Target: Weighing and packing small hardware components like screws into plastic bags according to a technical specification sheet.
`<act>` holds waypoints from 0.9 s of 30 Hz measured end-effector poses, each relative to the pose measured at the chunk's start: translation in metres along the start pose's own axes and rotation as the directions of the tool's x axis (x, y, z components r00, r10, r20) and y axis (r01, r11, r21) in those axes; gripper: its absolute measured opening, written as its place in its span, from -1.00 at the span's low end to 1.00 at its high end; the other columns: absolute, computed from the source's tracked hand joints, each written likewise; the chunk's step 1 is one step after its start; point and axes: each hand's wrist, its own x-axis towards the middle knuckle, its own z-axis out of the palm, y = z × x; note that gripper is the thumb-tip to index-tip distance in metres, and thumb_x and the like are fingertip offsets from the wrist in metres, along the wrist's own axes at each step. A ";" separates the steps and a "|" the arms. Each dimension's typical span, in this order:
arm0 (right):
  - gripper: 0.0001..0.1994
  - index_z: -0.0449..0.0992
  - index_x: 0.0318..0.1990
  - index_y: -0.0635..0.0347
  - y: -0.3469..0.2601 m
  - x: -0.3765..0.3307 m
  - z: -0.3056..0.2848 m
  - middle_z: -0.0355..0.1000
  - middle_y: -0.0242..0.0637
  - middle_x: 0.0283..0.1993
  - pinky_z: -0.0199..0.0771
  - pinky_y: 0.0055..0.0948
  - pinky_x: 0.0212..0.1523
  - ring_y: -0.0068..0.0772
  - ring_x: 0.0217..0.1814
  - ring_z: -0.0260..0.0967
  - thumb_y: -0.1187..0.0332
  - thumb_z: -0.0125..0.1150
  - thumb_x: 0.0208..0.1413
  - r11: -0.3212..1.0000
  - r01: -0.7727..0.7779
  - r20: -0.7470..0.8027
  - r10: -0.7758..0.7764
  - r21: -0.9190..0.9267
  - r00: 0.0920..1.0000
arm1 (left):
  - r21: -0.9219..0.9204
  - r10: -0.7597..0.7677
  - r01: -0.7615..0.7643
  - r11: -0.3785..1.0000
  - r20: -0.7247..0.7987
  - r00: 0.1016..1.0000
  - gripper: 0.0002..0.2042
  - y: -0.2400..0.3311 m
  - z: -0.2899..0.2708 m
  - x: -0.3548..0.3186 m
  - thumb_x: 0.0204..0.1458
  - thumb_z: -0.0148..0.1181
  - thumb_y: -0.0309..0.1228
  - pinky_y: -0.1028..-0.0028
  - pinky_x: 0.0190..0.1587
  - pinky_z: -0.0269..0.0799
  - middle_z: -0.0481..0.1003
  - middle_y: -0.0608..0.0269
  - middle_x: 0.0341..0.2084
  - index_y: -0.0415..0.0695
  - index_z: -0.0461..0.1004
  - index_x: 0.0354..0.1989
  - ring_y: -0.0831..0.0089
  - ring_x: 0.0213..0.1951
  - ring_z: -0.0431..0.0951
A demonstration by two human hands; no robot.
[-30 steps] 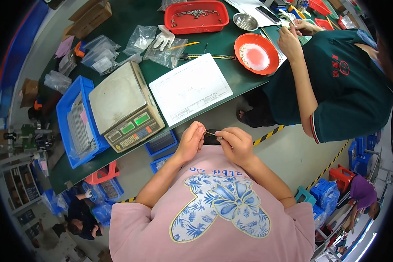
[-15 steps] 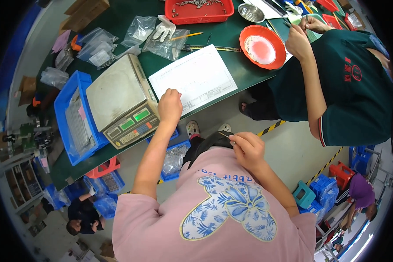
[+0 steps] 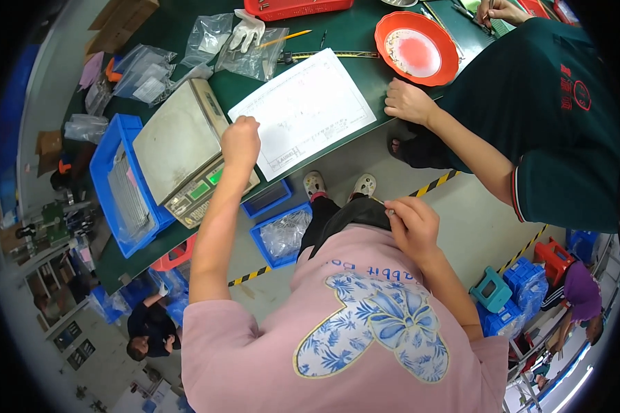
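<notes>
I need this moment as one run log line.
left hand: curled near scale and paper sheet, contents unclear | right hand: pinching small thin item | table: orange bowl

The sheet (image 3: 303, 113) is made of matt paper, the bowl (image 3: 449, 49) of smooth plastic, the glove (image 3: 247, 31) of cloth.

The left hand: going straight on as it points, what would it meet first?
Probably the clear plastic bag nearest the white sheet, just past that sheet's corner. The height of the left hand is unclear; lower down, it could brush the sheet first.
</notes>
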 end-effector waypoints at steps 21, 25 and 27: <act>-0.84 0.44 -0.45 0.19 0.028 0.010 -0.012 0.37 -0.27 -0.48 0.31 -0.46 -0.49 -0.29 -0.48 0.33 0.54 0.14 -0.31 0.997 0.029 0.053 -0.033 0.074 0.998 | -0.878 0.057 0.207 -0.432 0.202 0.978 -0.82 0.071 -0.082 -0.012 0.05 -0.11 -0.35 0.53 -0.38 0.33 0.33 0.29 -0.55 -0.23 0.31 -0.35 0.53 -0.48 0.36; -0.87 0.44 -0.46 0.19 0.030 0.010 -0.009 0.37 -0.29 -0.48 0.32 -0.48 -0.49 -0.30 -0.49 0.34 0.51 0.15 -0.27 0.989 -0.088 0.088 0.078 0.118 0.993 | -0.938 -0.046 0.249 -0.240 0.267 0.962 -0.83 0.064 -0.063 0.013 0.01 -0.06 -0.41 0.57 -0.33 0.33 0.39 0.25 -0.46 -0.22 0.34 -0.28 0.54 -0.40 0.40; -0.88 0.44 -0.46 0.19 0.026 0.011 -0.011 0.37 -0.29 -0.48 0.32 -0.49 -0.50 -0.31 -0.49 0.34 0.51 0.15 -0.27 0.990 -0.112 0.084 0.104 0.090 0.991 | -0.950 -0.171 0.281 -0.135 0.302 0.938 -0.84 0.058 -0.049 0.042 -0.03 -0.01 -0.46 0.59 -0.33 0.33 0.42 0.21 -0.39 -0.22 0.34 -0.28 0.55 -0.37 0.41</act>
